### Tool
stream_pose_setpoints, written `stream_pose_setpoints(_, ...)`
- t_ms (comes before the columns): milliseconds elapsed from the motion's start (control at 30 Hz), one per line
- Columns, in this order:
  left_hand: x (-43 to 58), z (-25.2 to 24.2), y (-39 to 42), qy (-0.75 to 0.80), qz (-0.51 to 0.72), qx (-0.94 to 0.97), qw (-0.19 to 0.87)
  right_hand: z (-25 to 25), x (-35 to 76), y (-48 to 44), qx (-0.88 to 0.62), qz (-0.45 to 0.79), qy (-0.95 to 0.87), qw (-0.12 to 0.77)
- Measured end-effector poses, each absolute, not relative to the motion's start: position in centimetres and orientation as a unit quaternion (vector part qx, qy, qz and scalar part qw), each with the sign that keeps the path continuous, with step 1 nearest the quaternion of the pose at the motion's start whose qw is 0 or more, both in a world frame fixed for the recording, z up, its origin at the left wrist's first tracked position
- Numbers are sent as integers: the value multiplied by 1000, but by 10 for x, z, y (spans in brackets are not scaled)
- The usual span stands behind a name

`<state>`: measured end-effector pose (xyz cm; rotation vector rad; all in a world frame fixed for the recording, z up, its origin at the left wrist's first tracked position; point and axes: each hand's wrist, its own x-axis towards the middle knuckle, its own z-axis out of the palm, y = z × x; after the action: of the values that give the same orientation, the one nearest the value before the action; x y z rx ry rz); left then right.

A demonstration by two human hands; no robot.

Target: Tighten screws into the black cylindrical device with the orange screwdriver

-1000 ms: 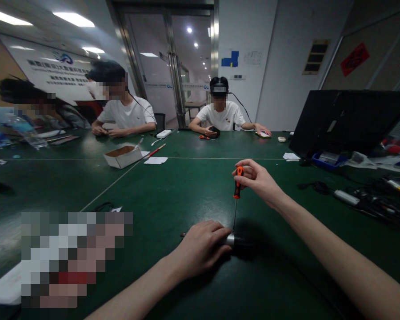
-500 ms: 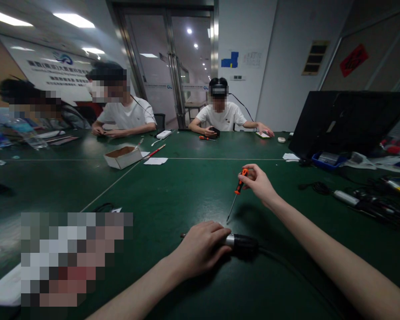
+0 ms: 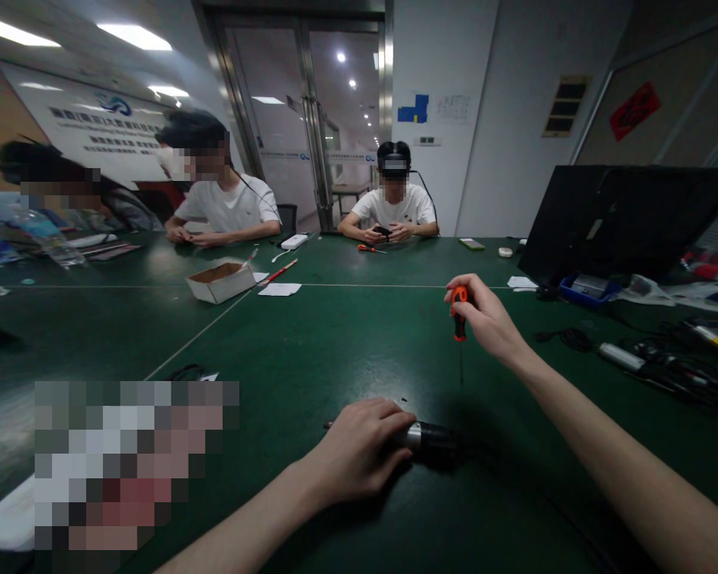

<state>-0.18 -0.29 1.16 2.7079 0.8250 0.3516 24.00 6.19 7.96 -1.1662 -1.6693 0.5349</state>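
A corded silver-and-black cylindrical tool lies on the green table. My left hand is wrapped over its middle, so much of its body is hidden. Its narrow end pokes out to the left of my fingers. Held up to the right by my right hand is a screwdriver with an orange-and-black handle. Its shaft points down and stays apart from the tool. A tiny dark piece, perhaps a screw, rests on the table just beyond my left fingers.
A white open box and paper lie ahead to the left. On the right stand a black monitor, a blue tray and tangled corded tools. Several people sit across the table; a phone lies at the far side.
My right hand has lifted the screwdriver up and right, away from the small dark piece. My left hand stays put. The person opposite has drawn a hand back from the phone.
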Motion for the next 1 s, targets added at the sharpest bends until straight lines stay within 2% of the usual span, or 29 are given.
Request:
stream_pose_setpoints(133, -2, 13, -4, 272, 125, 943, 147, 86, 226, 29, -503, 180, -759, 371)
stream_pose_setpoints(300, 2, 3, -5, 254, 124, 952, 117, 55, 220, -21, -486, 227, -829, 161)
stream_pose_setpoints(367, 4, 0, -7, 244, 120, 955, 115, 44, 222, -38, -509, 201, -835, 58)
stream_pose_setpoints(433, 6, 0, -11, 234, 117, 958, 119, 37, 225, -52, -541, 184, -821, 15)
stream_pose_setpoints(667, 4, 4, -12, 241, 159, 945, 152, 29, 269, -99, -646, 212, -733, 23)
stream_pose_setpoints(1000, 3, 5, -8, 264, 177, 937, 145, -1, 449, -119, -844, 162, -506, 70)
